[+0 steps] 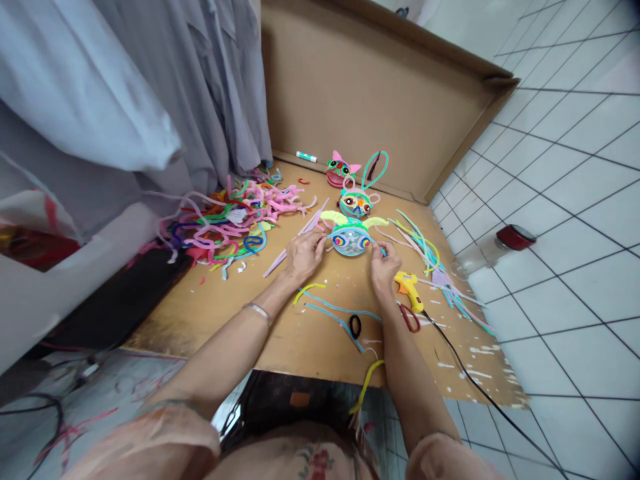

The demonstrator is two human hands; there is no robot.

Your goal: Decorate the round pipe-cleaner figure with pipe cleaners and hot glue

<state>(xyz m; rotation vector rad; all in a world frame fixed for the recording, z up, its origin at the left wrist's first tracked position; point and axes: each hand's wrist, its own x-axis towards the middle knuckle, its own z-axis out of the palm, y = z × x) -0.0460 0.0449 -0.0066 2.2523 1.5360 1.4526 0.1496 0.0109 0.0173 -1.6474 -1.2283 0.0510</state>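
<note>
round pipe-cleaner face (351, 243), front toward camera, long axis running left-right; hands (304, 257) pinching both side edges.

We reach forward with both arms; our left forearm (220, 353) slants inward from the lower left, while our right forearm (410, 373) rises more steeply; both are bare below the elbow. Our left hand (304, 257) shows its back upward, its fingers bent, the thumb and index fingertips (323, 241) brought close together; our right hand (385, 267) is curled, thumb and forefinger foremost; the two hands sit nearly level, fingertips turned toward each other, a gap between them.
</note>
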